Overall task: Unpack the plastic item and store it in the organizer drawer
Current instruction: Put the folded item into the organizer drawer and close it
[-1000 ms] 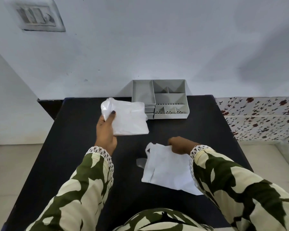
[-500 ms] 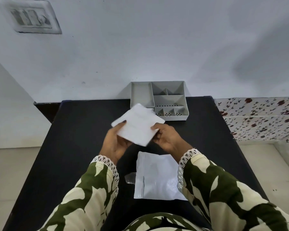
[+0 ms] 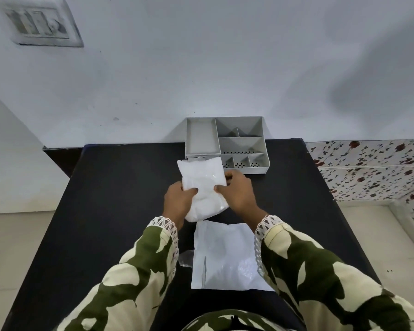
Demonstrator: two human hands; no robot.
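- My left hand (image 3: pixel 179 199) and right hand (image 3: pixel 237 192) both grip the white plastic packet (image 3: pixel 201 185), raised between them.
- The grey organizer (image 3: pixel 227 144) sits just beyond my hands.
- A flat white bag (image 3: pixel 222 256) lies below my wrists.

Bare black table (image 3: pixel 120 211) left and right; ahead, the organizer (image 3: pixel 227 145) (against the wall) blocks passage.

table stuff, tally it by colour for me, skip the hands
white: 2, the held packet and the flat mailer bag
grey: 1, the organizer
clear: 1, a plastic scrap
total: 4
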